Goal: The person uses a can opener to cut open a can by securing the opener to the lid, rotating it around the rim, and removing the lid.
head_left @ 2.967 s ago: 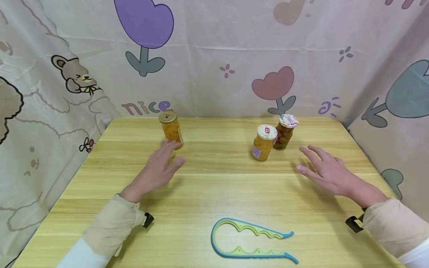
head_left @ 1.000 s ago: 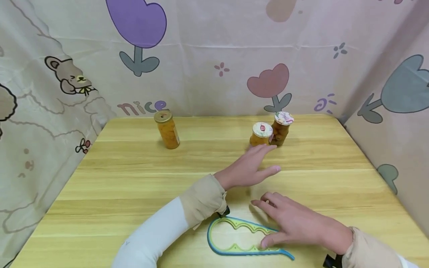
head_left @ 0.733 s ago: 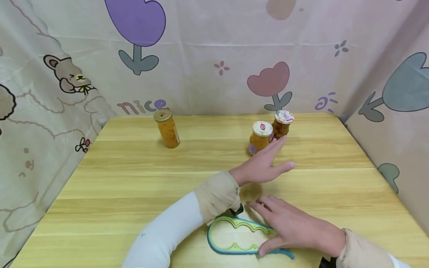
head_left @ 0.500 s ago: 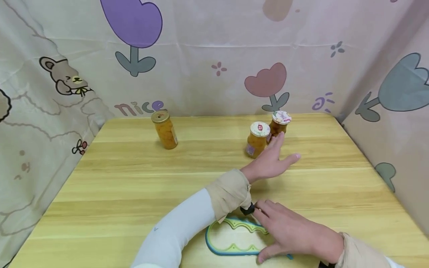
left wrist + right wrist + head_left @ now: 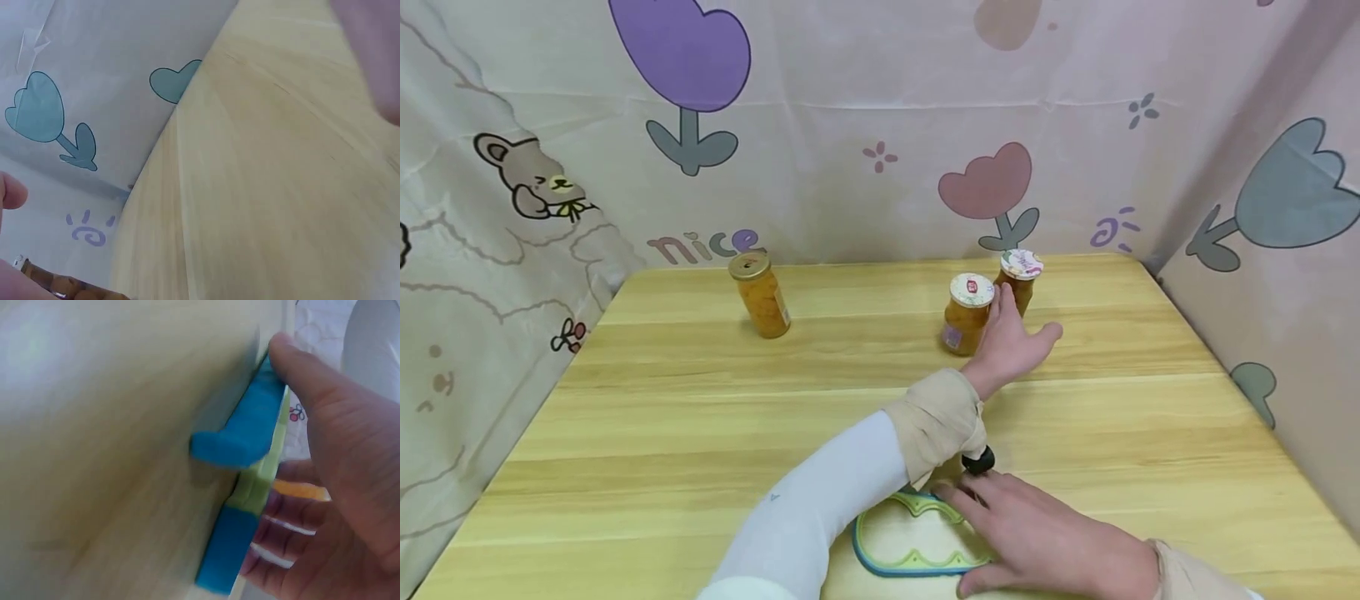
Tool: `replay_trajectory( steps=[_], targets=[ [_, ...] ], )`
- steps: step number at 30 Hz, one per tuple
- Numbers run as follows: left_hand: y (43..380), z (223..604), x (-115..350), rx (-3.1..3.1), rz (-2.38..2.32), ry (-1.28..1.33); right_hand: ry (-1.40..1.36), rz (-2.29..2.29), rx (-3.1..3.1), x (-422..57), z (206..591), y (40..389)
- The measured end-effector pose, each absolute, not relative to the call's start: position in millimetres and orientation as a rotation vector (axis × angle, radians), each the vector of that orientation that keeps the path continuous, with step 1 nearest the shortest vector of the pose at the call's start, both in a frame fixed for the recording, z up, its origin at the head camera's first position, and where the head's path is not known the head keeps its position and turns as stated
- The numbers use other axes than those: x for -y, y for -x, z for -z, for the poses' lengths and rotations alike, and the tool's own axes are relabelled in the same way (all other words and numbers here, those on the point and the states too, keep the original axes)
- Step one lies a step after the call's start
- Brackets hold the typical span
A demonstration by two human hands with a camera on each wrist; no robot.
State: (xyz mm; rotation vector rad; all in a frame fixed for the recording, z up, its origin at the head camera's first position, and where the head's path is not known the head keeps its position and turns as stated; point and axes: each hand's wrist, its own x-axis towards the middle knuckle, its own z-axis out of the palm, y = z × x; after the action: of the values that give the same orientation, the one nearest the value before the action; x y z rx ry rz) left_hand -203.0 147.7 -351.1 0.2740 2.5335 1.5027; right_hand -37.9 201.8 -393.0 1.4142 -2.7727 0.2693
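My left hand (image 5: 1009,346) reaches to the back right with its thumb spread. Its fingers lie in front of a brown-filled jar (image 5: 1023,288) with a patterned lid and beside a white-lidded jar (image 5: 964,321) of orange fruit; contact is unclear. The left wrist view catches only part of the brown-filled jar (image 5: 69,286). Low on the table, my right hand (image 5: 1048,533) spans a blue and green U-shaped jar opener (image 5: 917,572). In the right wrist view, the thumb is on one blue arm of the opener (image 5: 250,425) and the fingers curl along the other.
A gold-lidded jar (image 5: 763,304) of orange fruit stands upright at the back left of the wooden table (image 5: 700,433). Patterned cloth (image 5: 820,183) hangs behind the table and along both sides. My left forearm crosses above the opener's closed end.
My left hand has gone from the gold-lidded jar across to the pair on the right. My right hand has come down from the right side and taken hold of the jar opener.
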Motion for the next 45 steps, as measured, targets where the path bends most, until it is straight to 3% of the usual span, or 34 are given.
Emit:
replay_trajectory(
  steps=[24, 45],
  targets=[
    [250, 362, -188, -2.504, -1.938, 0.227, -1.407, -0.188, 2.602, -182, 405, 28],
    [265, 370, -193, -2.519, -1.952, 0.073, -1.252, -0.469, 2.928, -207, 384, 34]
  ],
)
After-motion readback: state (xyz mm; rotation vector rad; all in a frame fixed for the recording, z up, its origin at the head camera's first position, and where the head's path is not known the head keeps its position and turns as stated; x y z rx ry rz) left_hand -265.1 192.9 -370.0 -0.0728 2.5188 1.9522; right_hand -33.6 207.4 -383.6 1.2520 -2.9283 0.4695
